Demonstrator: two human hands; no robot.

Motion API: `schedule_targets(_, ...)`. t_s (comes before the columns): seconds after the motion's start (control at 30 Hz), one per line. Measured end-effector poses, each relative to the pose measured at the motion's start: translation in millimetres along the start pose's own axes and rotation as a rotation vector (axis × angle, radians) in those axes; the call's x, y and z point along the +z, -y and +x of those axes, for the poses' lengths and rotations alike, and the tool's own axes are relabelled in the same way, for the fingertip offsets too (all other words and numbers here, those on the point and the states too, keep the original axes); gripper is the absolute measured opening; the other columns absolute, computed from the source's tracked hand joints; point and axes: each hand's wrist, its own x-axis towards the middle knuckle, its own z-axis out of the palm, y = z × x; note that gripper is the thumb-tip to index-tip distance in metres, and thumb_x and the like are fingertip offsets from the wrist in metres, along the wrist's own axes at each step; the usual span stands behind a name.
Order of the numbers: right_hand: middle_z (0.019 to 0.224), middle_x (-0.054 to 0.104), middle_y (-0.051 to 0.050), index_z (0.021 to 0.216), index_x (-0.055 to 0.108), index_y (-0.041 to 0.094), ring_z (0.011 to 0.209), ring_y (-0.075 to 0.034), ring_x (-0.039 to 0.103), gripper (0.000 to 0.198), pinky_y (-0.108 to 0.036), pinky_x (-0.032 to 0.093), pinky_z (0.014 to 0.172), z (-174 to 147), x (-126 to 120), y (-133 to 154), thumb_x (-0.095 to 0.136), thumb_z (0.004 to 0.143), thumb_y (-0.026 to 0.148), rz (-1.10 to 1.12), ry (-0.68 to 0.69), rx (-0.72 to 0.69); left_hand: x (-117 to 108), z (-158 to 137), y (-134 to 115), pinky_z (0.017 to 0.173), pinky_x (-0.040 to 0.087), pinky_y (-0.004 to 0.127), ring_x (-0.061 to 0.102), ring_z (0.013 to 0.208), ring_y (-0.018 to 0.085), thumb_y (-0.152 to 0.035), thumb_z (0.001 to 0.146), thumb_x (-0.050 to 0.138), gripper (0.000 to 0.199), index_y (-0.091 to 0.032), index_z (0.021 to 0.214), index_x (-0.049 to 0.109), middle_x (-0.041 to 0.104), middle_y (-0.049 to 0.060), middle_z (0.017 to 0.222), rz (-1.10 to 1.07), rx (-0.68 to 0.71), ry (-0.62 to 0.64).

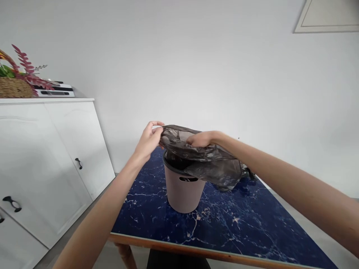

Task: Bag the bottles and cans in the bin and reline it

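Note:
A dark, see-through garbage bag (221,172) is spread above a pinkish-grey trash can (183,194) with a dark rim and a handle slot. My left hand (151,137) pinches the left edge of the bag's mouth, just above the rim. Inside the mouth is my right hand (199,139), its fingers curled and partly hidden by the plastic, closed on the bag. Some of the bag dips into the can, while a loose flap hangs outside to the right.
The can stands on a blue marble-patterned table (218,231) with a wooden edge. Behind my right forearm lies another bunch of dark plastic (247,172). A white cabinet (53,160) at left carries a wicker basket (15,87). A wall rises behind the table.

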Motion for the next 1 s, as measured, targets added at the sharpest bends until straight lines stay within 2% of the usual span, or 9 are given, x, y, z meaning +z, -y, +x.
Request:
schedule_targets(0.17, 0.154, 0.065, -0.006, 0.142, 0.072, 0.028, 0.144, -0.030, 0.058, 0.062, -0.051, 0.042, 0.126, -64, 11, -21, 0.037, 0.110, 0.068, 0.197, -0.256, -0.130, -23, 15, 17, 0.046, 0.041, 0.021, 0.055, 0.050, 0.013, -0.019, 0.081, 0.068, 0.022, -0.020, 0.103, 0.066, 0.060, -0.004, 0.066, -0.109, -0.093, -0.092)
schedule_targets(0.27, 0.154, 0.064, -0.010, 0.152, 0.062, 0.027, 0.138, -0.036, 0.062, 0.070, -0.059, 0.052, 0.115, -94, 43, -24, 0.059, 0.099, 0.072, 0.125, -0.469, -0.145, -31, 22, 28, 0.046, 0.043, 0.022, 0.056, 0.050, 0.012, -0.018, 0.076, 0.070, 0.023, -0.019, 0.099, 0.067, 0.060, -0.003, 0.066, -0.140, -0.144, -0.105)
schedule_targets(0.33, 0.144, 0.070, -0.013, 0.146, 0.065, 0.023, 0.128, -0.037, 0.067, 0.063, -0.058, 0.059, 0.104, -105, 68, -21, 0.072, 0.095, 0.060, -0.008, -0.660, -0.121, -35, 27, 35, 0.048, 0.046, 0.022, 0.057, 0.053, 0.012, -0.018, 0.074, 0.070, 0.023, -0.018, 0.097, 0.067, 0.061, -0.002, 0.069, -0.161, -0.167, -0.114)
schedule_targets(0.47, 0.118, 0.074, -0.012, 0.115, 0.071, 0.022, 0.104, -0.028, 0.073, 0.017, -0.040, 0.063, 0.080, -118, 111, -5, 0.058, 0.104, 0.021, -0.140, -0.969, -0.234, -43, 32, 48, 0.054, 0.050, 0.023, 0.053, 0.052, 0.010, -0.019, 0.074, 0.070, 0.018, -0.018, 0.092, 0.069, 0.058, -0.003, 0.068, -0.173, -0.199, -0.100)
schedule_targets(0.57, 0.109, 0.074, -0.012, 0.113, 0.070, 0.019, 0.092, -0.024, 0.072, 0.021, -0.035, 0.062, 0.072, -127, 137, 12, 0.053, 0.105, 0.010, -0.222, -0.973, -0.401, -51, 30, 61, 0.051, 0.044, 0.021, 0.039, 0.045, 0.008, -0.021, 0.076, 0.070, 0.014, -0.019, 0.090, 0.068, 0.044, -0.008, 0.059, -0.140, -0.208, -0.062)
schedule_targets(0.67, 0.105, 0.076, -0.010, 0.115, 0.071, 0.020, 0.085, -0.023, 0.074, 0.019, -0.036, 0.063, 0.071, -137, 155, 27, 0.056, 0.106, 0.013, -0.277, -0.801, -0.544, -61, 27, 76, 0.048, 0.041, 0.022, 0.033, 0.043, 0.008, -0.022, 0.078, 0.069, 0.016, -0.018, 0.094, 0.069, 0.039, -0.010, 0.057, -0.062, -0.217, -0.039)
schedule_targets(0.8, 0.114, 0.079, -0.007, 0.126, 0.067, 0.024, 0.098, -0.023, 0.078, 0.023, -0.034, 0.065, 0.082, -144, 153, 28, 0.061, 0.109, 0.038, -0.093, -0.645, -0.573, -68, 15, 87, 0.060, 0.054, 0.031, 0.058, 0.062, 0.018, -0.021, 0.078, 0.072, 0.018, -0.018, 0.095, 0.068, 0.058, 0.000, 0.071, 0.093, -0.157, -0.123)
schedule_targets(0.93, 0.123, 0.077, -0.004, 0.131, 0.064, 0.028, 0.109, -0.019, 0.076, 0.022, -0.030, 0.064, 0.089, -135, 134, 14, 0.054, 0.112, 0.034, 0.165, -0.814, -0.398, -56, -17, 73, 0.105, 0.052, 0.035, 0.061, 0.125, 0.025, -0.027, 0.092, 0.068, 0.024, -0.025, 0.116, 0.063, 0.066, 0.009, 0.124, 0.205, 0.223, -0.317)
schedule_targets(1.0, 0.124, 0.077, -0.006, 0.130, 0.065, 0.028, 0.112, -0.021, 0.075, 0.023, -0.032, 0.063, 0.090, -125, 129, 9, 0.052, 0.111, 0.033, 0.161, -0.879, -0.348, -44, -34, 62, 0.115, 0.046, 0.037, 0.060, 0.130, 0.025, -0.031, 0.102, 0.058, 0.018, -0.027, 0.119, 0.065, 0.067, 0.009, 0.129, 0.343, 0.467, -0.146)
